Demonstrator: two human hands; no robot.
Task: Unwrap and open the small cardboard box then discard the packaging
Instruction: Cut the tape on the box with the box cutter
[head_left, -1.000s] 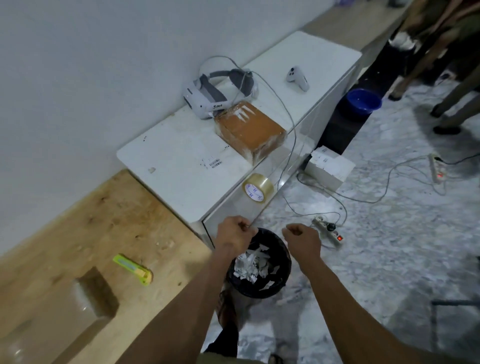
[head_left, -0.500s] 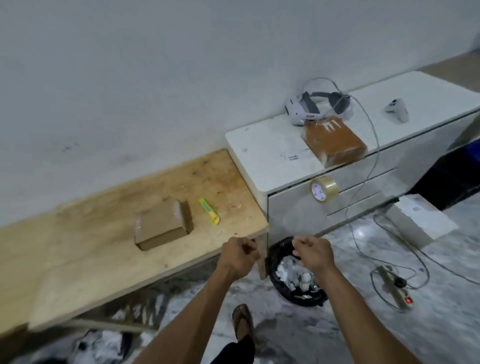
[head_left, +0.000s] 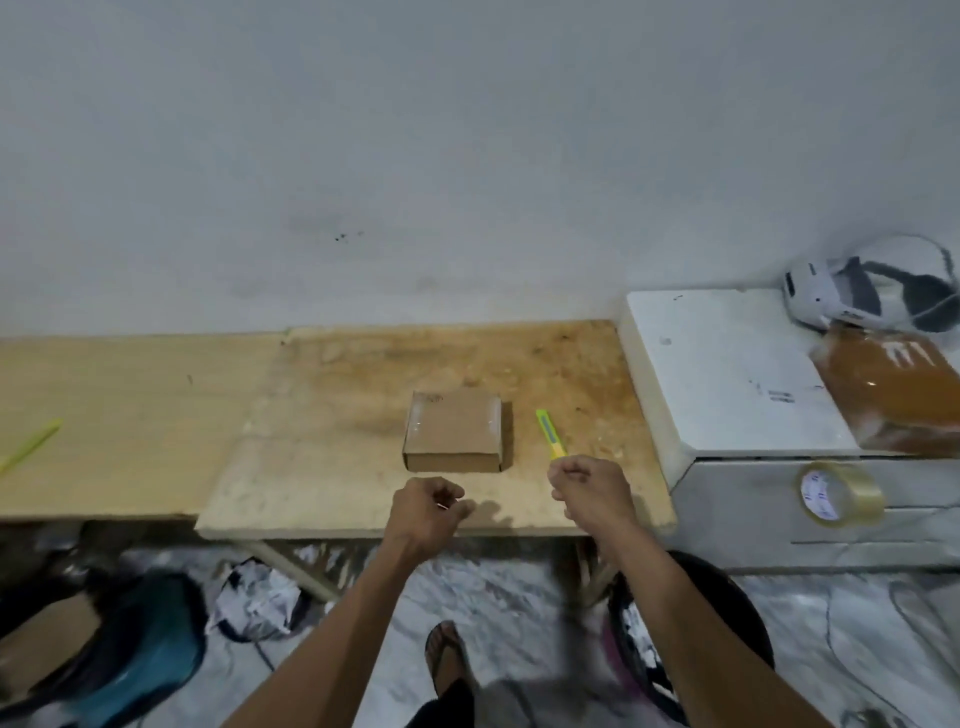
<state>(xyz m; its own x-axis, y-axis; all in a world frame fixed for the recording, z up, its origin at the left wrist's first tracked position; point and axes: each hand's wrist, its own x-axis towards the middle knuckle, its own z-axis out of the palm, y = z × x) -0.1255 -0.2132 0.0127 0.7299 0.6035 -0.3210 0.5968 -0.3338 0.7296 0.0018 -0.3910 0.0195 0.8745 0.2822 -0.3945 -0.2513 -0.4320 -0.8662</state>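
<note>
Small cardboard box (head_left: 453, 437) closed, flat on wooden table (head_left: 332, 467), mid-surface. Yellow-green utility knife (head_left: 550, 434) just right of box, not touching. Left hand (head_left: 427, 514) over near table edge, fingers loosely curled, holding nothing visible. Right hand (head_left: 592, 493) near knife's near end, fingers curled in loose fist, empty. Black bin (head_left: 727, 623) on floor below right forearm.

Small box (head_left: 452, 435): matt brown cardboard.
Bench (head_left: 337, 441): bare wood, stained, rough-looking.
Cabinet (head_left: 727, 374): white, smooth, scuffed.
Tape roll (head_left: 839, 494): clear, glossy.
Cutter (head_left: 550, 433): yellow-green plastic.
Floor (head_left: 519, 597): marble-patterned.
</note>
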